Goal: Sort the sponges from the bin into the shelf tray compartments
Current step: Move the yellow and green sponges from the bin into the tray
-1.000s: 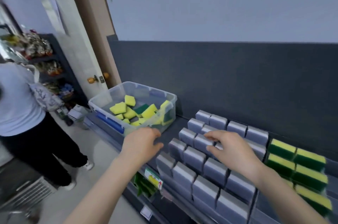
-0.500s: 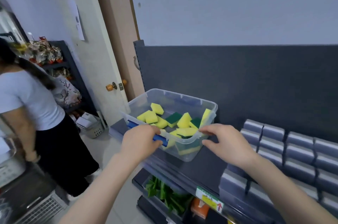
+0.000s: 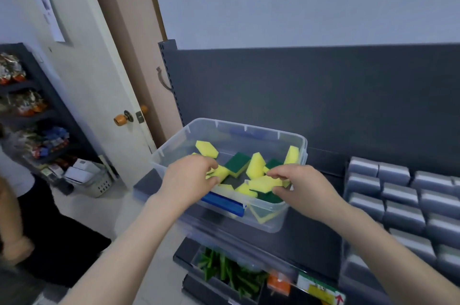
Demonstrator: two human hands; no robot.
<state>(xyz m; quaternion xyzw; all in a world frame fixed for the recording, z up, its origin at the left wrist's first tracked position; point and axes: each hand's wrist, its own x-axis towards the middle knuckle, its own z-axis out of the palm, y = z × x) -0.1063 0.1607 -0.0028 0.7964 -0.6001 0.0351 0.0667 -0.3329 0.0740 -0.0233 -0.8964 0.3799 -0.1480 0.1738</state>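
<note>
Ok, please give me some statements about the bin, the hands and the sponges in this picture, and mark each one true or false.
1. Both hands reach into the clear bin. True: the left hand grips a first yellow sponge, and the right hand pinches a second yellow sponge.
2. A lid covers the bin. False: it is open on top.
3. The sponges in the bin are grey. False: they are yellow and green; the grey sponges stand to the right of the bin.
4. The bin's front latch is blue. True.
</note>
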